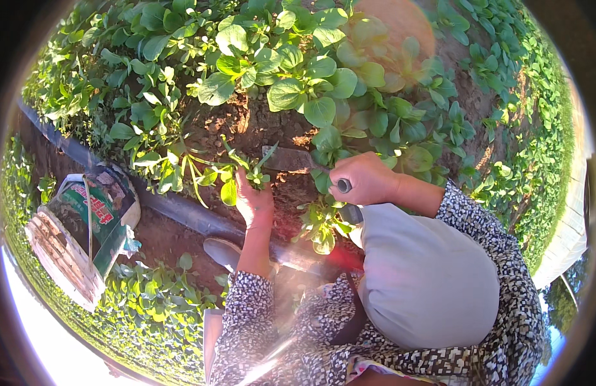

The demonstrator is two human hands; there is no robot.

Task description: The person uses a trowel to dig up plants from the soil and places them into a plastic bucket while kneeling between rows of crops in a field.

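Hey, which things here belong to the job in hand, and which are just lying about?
In hand:
- flat-bladed tool, its handle gripped by the right hand
- leafy plant at the left hand's fingertips

Seemingly lying about, untouched:
- green and white bucket
- long dark strip on the ground

Pretty plain pale grey cap (430, 276) from where I'm standing, but that top's (504, 302) super busy: blocky dark-and-white print, long sleeves (249, 299).

Brown soil (265, 125) bears leafy green plants (320, 110), a long dark hose (185, 213) and a bucket (106, 212).
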